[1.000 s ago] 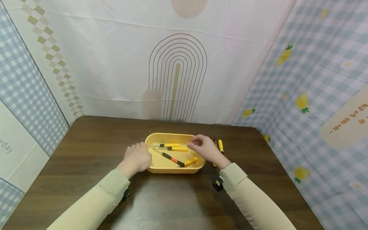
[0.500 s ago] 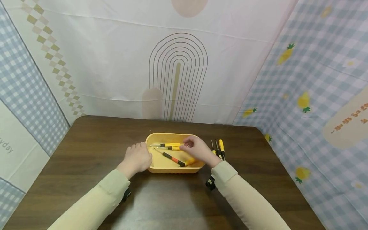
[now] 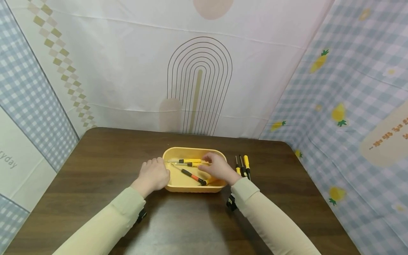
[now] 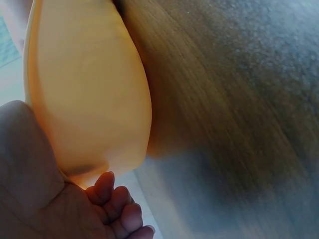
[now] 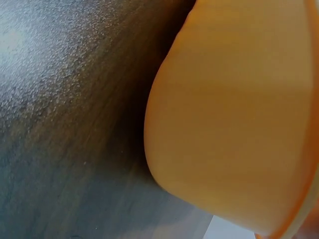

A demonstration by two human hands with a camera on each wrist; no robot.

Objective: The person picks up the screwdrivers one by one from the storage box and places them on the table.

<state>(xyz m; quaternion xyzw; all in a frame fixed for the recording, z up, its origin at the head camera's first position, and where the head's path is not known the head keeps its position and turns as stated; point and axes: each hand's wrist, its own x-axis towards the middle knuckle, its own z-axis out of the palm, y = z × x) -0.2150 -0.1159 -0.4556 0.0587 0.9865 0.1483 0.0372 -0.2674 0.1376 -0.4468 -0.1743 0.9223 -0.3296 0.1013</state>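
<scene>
A yellow plastic basin stands on the dark wooden table. My left hand grips its left end; in the left wrist view, the fingers curl at the basin's wall. Inside lie two yellow-handled screwdrivers side by side, a black-and-orange screwdriver, and another yellow-handled tool partly under my right hand. My right hand reaches over the right rim, thumb and fingers parted around the yellow handle ends. The right wrist view shows only the basin's outer wall and table, no fingers.
Several screwdrivers lie on the table just right of the basin, close to my right wrist. A patterned cloth hangs behind the table, and a checked cloth hangs at the right. Bare table lies in front of the basin.
My right hand has moved left and further into the basin, onto the yellow handle ends, uncovering the screwdrivers at the right. My left hand stays on the basin's left end.
</scene>
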